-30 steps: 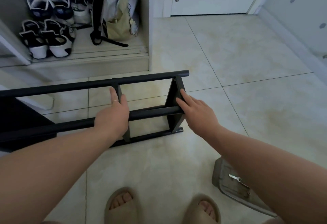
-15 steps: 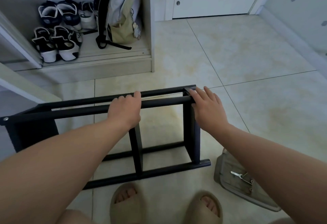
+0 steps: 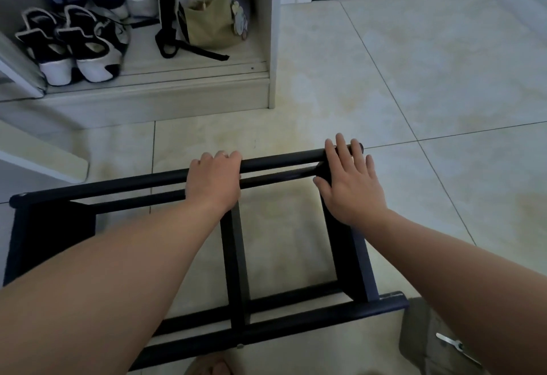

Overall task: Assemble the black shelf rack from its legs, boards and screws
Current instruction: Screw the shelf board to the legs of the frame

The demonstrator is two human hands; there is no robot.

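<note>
**Both hands on the matte black rack**

The black shelf rack [image 3: 235, 256] stands on glossy cream floor tiles [image 3: 414, 78]. It is a frame of round matte tubes joined by flat rectangular boards. The left hand [image 3: 214, 181] grips the top rail [image 3: 281, 159], its fingers [image 3: 225, 156] curled together over the smooth tube. The right hand [image 3: 349, 186] lies flat on the rail's end and on the end board [image 3: 352, 256] below, its fingers [image 3: 340, 145] straight and slightly spread. Beyond the fingers, a pale wood-grain cabinet [image 3: 177, 99] holds black-and-white sandals [image 3: 74, 46] and a fabric backpack [image 3: 207, 19]. Nearer than the right fingers lies a shiny metal wrench [image 3: 453, 345].
</note>
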